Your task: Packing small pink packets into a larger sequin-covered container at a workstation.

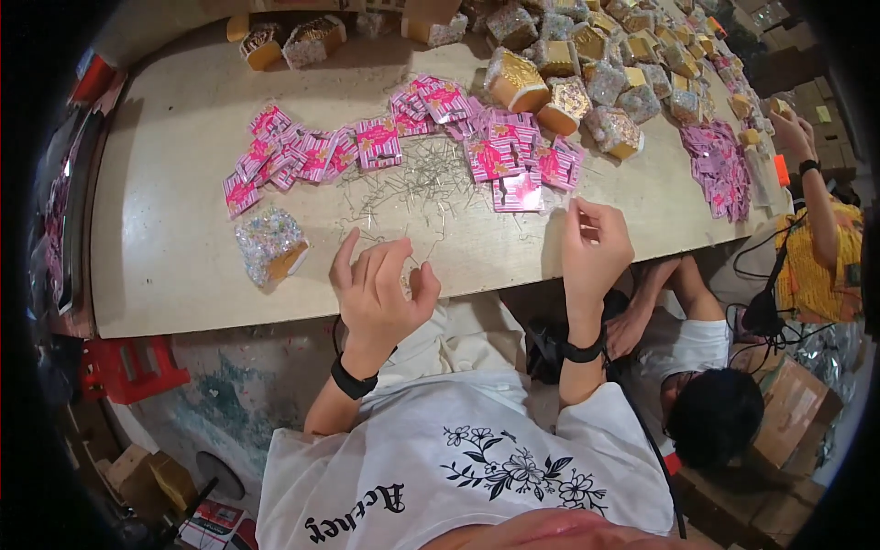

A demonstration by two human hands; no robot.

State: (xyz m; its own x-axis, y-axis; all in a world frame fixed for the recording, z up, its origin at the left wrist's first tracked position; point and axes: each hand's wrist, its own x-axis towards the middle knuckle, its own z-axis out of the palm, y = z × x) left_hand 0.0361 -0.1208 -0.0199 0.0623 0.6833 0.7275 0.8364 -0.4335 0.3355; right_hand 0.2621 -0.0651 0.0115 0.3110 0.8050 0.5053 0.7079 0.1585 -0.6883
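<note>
My left hand (380,298) is over the table's front edge with its fingers spread, open, and nothing shows in its grasp. Thumb and fingertips of my right hand (598,252) are closed in a pinch; what they hold, if anything, is too small to make out. Just beyond those fingertips lies a cluster of pink-and-white striped cards (518,147). A loose pile of thin metal wire pins (417,179) spreads between the hands, farther in. Left of my left hand, a glittery, house-shaped ornament (268,243) with a golden side lies on the table.
Many similar glittery ornaments (605,82) crowd the far right of the table (165,183). More striped cards (307,156) lie at left, and a pink heap (717,170) at right. A red stool (137,371) stands below. Other people (713,417) are at the right.
</note>
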